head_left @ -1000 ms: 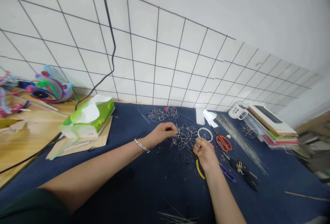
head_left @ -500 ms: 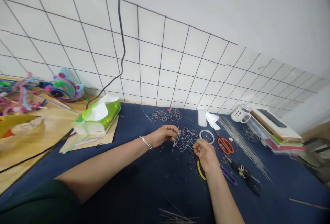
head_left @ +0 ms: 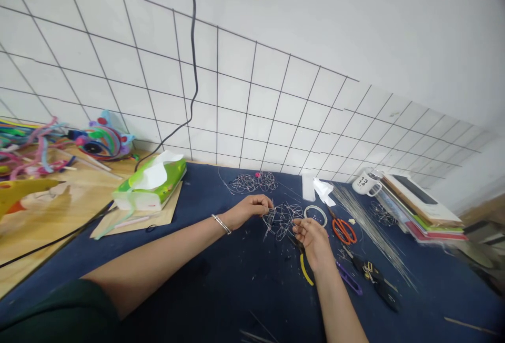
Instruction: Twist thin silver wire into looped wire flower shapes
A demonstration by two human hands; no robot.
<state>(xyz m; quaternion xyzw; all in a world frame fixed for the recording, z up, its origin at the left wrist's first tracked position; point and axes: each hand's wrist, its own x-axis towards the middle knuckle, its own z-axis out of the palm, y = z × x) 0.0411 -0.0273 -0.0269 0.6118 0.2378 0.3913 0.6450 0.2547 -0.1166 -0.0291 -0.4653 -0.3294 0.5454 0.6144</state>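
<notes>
A looped tangle of thin silvery wire [head_left: 284,220] hangs between my two hands above the dark blue cloth [head_left: 221,285]. My left hand [head_left: 252,210], with a silver bracelet at its wrist, pinches the tangle's left side. On the right side, my right hand [head_left: 311,235] closes thumb and fingertips on the wire. A similar wire piece [head_left: 252,182] with a small pink-red spot lies behind my hands. Just beyond my right hand is a pale ring-shaped coil [head_left: 315,216]. Pliers with a yellow handle [head_left: 306,269] lie partly hidden beside my right wrist.
Orange-handled scissors [head_left: 344,230], a purple cutter [head_left: 349,278], black pliers [head_left: 374,277] and a bundle of straight wires [head_left: 373,232] lie to the right. Farther right stand a mug [head_left: 366,182] and stacked books [head_left: 424,201]. A green tissue pack [head_left: 152,182] sits left.
My view has shifted slightly, showing more of the wall above. My hands remain on the wire tangle; the right fingers have moved a little along its edge.
</notes>
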